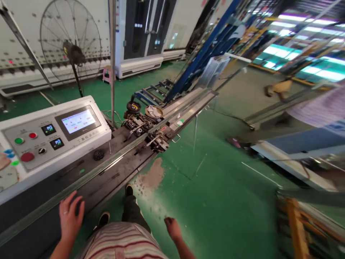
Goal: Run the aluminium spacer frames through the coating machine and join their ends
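The left hand (69, 216) lay spread flat on the long strip (113, 162) on the machine (88, 172), while the right hand (172, 227) hung loosely curled, holding nothing.

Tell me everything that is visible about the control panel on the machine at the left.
The control panel is a white box with a grey sloped face, sitting on the machine's dark bed. It carries a lit touchscreen, two small digital readouts with cyan digits, a green button, two red buttons and a black knob. Small characters are printed under the screen, too small to read. No hand touches it; the left hand rests lower, on the bed's edge.
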Available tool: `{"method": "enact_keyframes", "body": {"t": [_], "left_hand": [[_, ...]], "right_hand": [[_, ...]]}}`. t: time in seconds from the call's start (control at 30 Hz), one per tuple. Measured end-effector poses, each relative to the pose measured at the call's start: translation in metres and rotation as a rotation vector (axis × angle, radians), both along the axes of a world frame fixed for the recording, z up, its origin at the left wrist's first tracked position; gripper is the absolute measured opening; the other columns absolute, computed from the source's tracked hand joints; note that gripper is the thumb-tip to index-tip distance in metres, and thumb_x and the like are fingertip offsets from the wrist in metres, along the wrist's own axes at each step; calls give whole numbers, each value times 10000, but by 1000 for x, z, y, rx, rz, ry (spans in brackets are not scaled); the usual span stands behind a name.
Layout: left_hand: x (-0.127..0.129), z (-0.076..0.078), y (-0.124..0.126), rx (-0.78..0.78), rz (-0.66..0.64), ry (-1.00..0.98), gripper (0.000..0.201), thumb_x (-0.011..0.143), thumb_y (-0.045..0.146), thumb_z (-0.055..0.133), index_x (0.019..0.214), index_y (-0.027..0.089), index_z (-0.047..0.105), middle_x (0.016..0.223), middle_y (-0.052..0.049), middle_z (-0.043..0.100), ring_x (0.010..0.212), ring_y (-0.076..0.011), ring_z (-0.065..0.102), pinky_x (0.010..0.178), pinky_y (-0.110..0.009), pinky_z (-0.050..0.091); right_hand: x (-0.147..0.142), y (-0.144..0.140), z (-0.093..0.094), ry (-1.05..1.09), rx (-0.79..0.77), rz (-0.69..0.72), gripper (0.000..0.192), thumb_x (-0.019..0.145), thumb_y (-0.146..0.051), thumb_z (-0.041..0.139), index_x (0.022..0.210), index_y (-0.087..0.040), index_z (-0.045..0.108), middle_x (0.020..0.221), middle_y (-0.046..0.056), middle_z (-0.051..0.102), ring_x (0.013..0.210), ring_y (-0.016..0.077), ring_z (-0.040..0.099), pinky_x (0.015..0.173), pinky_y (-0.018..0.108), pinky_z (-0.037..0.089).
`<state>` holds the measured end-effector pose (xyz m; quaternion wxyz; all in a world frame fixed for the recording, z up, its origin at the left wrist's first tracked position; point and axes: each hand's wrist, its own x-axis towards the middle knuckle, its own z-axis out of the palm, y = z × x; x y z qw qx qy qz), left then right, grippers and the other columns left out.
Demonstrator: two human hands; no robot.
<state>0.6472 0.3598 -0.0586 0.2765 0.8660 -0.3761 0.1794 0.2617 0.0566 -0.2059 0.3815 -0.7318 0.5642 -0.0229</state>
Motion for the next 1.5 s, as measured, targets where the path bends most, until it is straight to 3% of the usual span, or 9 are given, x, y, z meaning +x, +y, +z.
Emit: {"method": "enact_keyframes", "body": {"t": [0.1, 0.23, 0.33, 0.43, 0.57, 0.77, 0.97, 1.17, 1.5], "left_hand": [[-15, -17, -7, -37, 408, -40, 408, 917, 350, 563, 1310, 243, 545, 1482, -162, 465, 1383, -386, 432, 1162, -690, 202], [-34, -33, -13, -8, 773, -12, 516, 928, 407, 502, 1414, 237, 465, 1515, -186, 435, 1453, -410, 330, 1132, -732, 141], [-43, -35, -22, 68, 861, 40, 504, 939, 411, 467, 1390, 184, 484, 1505, -204, 442, 1455, -398, 335, 1151, -712, 138], [-48, -32, -28, 93, 932, 78, 496, 950, 394, 446, 1374, 142, 492, 1508, -206, 440, 1464, -356, 335, 1190, -645, 136], [-56, -31, -24, 74, 983, 85, 460, 965, 381, 447, 1346, 135, 525, 1500, -191, 457, 1452, -321, 360, 1214, -585, 137], [-65, -35, -13, 54, 973, 105, 413, 966, 327, 454, 1320, 147, 569, 1486, -175, 485, 1439, -308, 381, 1228, -564, 120], [-64, -41, -6, 36, 952, 93, 428, 959, 299, 490, 1360, 162, 551, 1475, -166, 502, 1436, -307, 388, 1230, -566, 123], [-58, -50, -1, 5, 931, 11, 424, 962, 292, 530, 1373, 188, 539, 1459, -139, 529, 1425, -302, 404, 1227, -571, 136], [-51, -55, 1, 38, 917, -18, 408, 954, 264, 561, 1357, 198, 551, 1422, -125, 567, 1386, -313, 454, 1218, -569, 176]], "right_hand": [[18, -142, 2, -73, -205, -148, 320, 743, -468, 489, 539, -226, 535, 667, 77, 544, 736, 300, 619, 714, 423, 484], [51, -305, 36, -146, -438, -326, 375, 684, -583, 434, 646, -221, 523, 722, 102, 531, 806, 314, 575, 780, 468, 465], [91, -379, 72, -231, -559, -389, 436, 744, -615, 376, 739, -212, 542, 770, 97, 530, 808, 293, 548, 784, 476, 455], [146, -404, 110, -437, -722, -341, 409, 787, -591, 460, 747, -205, 587, 791, 104, 546, 778, 272, 534, 741, 447, 459], [230, -368, 162, -715, -906, 160, 351, 858, -505, 537, 774, -183, 649, 871, 142, 625, 899, 290, 591, 847, 450, 482], [357, -247, 234, -927, -929, 844, 190, 920, -333, 582, 906, -183, 698, 1045, 104, 660, 1012, 236, 599, 934, 406, 463], [459, -130, 248, -876, -924, 1210, 293, 965, -333, 543, 1173, -178, 681, 1377, 118, 553, 1255, 284, 465, 1085, 458, 395], [531, -66, 232, -781, -933, 1212, 462, 982, -407, 508, 1386, -190, 562, 1586, 110, 334, 1441, 323, 272, 1168, 517, 309], [574, -45, 226, -880, -891, 998, 533, 999, -451, 446, 1434, -143, 468, 1578, 162, 314, 1485, 296, 212, 1202, 537, 254]]}}
